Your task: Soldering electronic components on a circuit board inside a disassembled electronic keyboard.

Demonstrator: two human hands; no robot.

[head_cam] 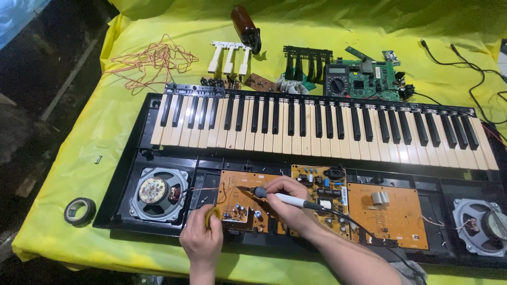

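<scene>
Head view, looking down on an opened electronic keyboard (317, 126) lying on a yellow sheet (79, 158), casing off, keys facing away from the person. Right hand (288, 203) is clamped around a soldering iron (280, 197), white handle, dark collar, tip resting on the left brown circuit board (237, 203) near its upper middle; iron's cable runs back along the forearm. Left hand (202, 237) sits at the near edge of that same board, fingers curled shut on a small yellowish coil (213, 214), looks like solder wire, can't tell for sure. Hands are apart, left one lower and to the left of the right. Just right of the iron hand: a yellow-tan power board (319, 187) with black parts, then a plainer orange board (388, 211). Left speaker (157, 192) is set in the casing beside the worked board, thin wires running from it toward the board. Right speaker (483, 226) at the far end. Behind the keyboard: loose white keys (229, 57), black key strip (308, 63), multimeter (336, 79), green board (376, 76), brown bottle (246, 27) on its side, tangle of orange wire (150, 60). Roll of black tape (80, 211) on the sheet's left edge.
</scene>
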